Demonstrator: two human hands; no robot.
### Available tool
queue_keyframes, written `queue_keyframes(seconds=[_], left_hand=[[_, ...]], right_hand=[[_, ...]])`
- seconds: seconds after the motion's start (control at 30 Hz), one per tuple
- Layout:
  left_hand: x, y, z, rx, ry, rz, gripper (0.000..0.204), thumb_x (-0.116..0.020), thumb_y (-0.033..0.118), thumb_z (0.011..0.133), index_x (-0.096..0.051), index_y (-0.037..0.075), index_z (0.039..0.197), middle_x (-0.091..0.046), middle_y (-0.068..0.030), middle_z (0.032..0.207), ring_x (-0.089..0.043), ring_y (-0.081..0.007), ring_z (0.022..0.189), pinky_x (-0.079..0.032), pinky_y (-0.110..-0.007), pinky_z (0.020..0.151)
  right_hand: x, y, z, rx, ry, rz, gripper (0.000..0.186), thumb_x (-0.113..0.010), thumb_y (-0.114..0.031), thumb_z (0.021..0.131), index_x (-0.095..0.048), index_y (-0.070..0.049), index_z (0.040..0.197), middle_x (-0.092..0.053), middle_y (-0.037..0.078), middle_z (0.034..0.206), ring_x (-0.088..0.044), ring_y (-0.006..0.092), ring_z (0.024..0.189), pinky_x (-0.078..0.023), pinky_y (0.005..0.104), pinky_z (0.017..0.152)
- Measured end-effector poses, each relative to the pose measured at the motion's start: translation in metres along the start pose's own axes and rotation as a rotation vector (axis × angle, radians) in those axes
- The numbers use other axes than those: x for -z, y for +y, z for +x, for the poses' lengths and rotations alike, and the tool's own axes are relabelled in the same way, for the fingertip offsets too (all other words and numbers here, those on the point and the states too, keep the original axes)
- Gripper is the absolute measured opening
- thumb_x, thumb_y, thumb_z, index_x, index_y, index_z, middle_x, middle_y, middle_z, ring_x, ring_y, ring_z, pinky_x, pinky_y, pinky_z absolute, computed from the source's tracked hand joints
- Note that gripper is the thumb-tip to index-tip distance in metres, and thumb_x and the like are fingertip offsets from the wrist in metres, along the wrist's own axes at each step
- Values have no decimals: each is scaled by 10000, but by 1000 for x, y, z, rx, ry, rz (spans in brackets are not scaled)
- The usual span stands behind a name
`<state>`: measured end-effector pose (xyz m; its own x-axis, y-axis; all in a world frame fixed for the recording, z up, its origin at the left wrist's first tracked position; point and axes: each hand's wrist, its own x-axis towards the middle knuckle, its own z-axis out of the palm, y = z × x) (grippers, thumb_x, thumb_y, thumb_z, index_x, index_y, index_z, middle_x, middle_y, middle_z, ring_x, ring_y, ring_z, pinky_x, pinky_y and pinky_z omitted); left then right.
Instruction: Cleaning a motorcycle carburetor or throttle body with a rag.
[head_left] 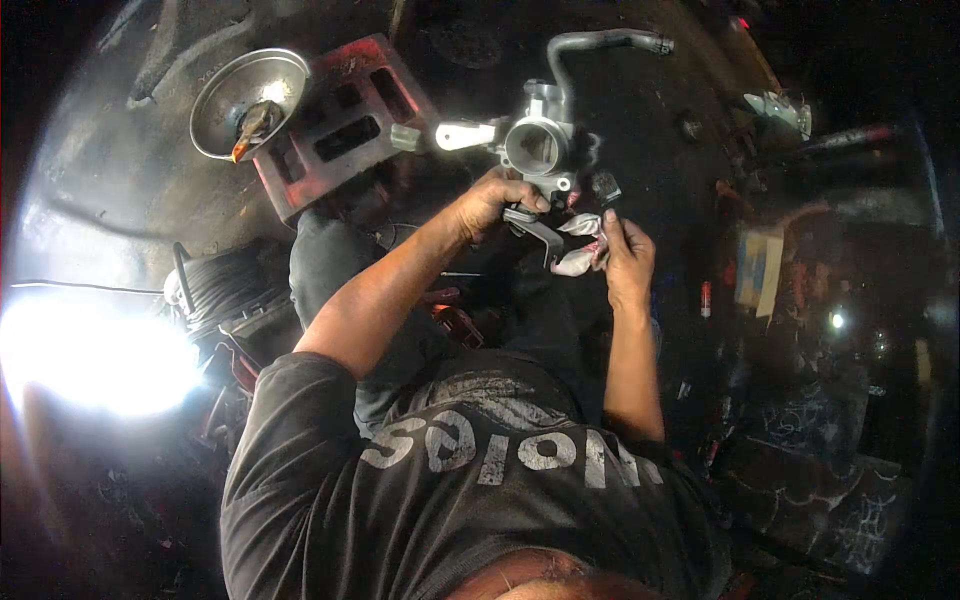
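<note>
My left hand (pixel 494 207) is closed round the lower left side of a grey metal throttle body (pixel 537 147), thumb on top. Its round bore faces up toward me, and a bent metal pipe (pixel 562 75) runs from its far side to the right. A bracket (pixel 541 238) hangs off the near end. Just to the right, my right hand (pixel 628 255) pinches a crumpled white and pink rag (pixel 583 256) between thumb and fingers. The rag lies close beside the throttle body; whether it touches the metal I cannot tell.
At the far left a metal bowl (pixel 203 112) with a brush (pixel 257 125) in it rests by a red and grey slotted crate (pixel 349 135). A coiled black cable (pixel 222 290) lies left, near a bright lamp (pixel 100 350). Dark clutter and a cardboard piece (pixel 760 270) stand right.
</note>
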<state>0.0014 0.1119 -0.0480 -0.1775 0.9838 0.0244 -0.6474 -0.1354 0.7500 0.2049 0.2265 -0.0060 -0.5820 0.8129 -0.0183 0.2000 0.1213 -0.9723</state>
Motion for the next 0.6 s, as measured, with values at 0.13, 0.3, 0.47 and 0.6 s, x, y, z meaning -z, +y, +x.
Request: queue_keyframes(seconds=[0.13,0.3,0.47,0.6], left_hand=[[11,-11,7,-23,23,20,466,-670,117,637,-610,-35,1073,-676,-110,893,-645,-177,800,-519,-308,762],[4,-6,7,-141,71,67,304,-680,1,683,-646,-65,977,-695,-120,842,-668,-192,764,-537,-318,724],[1,1,3,-164,152,155,308,-703,-9,675,-651,-54,975,-693,-113,845,-667,-184,778,-537,-311,718],[3,2,3,-167,259,268,290,-732,21,669,-668,-43,944,-694,-100,846,-661,-175,783,-527,-313,724]], right_hand=[[1,-9,-5,-73,26,102,138,-647,-128,921,-661,-17,840,-595,-20,723,-527,45,608,-413,182,549],[23,2,-2,-20,-93,-225,106,-687,-86,886,-682,19,894,-627,5,749,-562,52,660,-444,212,583],[44,-4,-8,-175,-72,-406,121,-700,-73,870,-669,31,923,-599,-4,684,-548,60,616,-437,218,538],[67,2,-15,-29,-174,-480,115,-701,-107,868,-659,-1,883,-621,16,712,-554,70,618,-461,242,565]])
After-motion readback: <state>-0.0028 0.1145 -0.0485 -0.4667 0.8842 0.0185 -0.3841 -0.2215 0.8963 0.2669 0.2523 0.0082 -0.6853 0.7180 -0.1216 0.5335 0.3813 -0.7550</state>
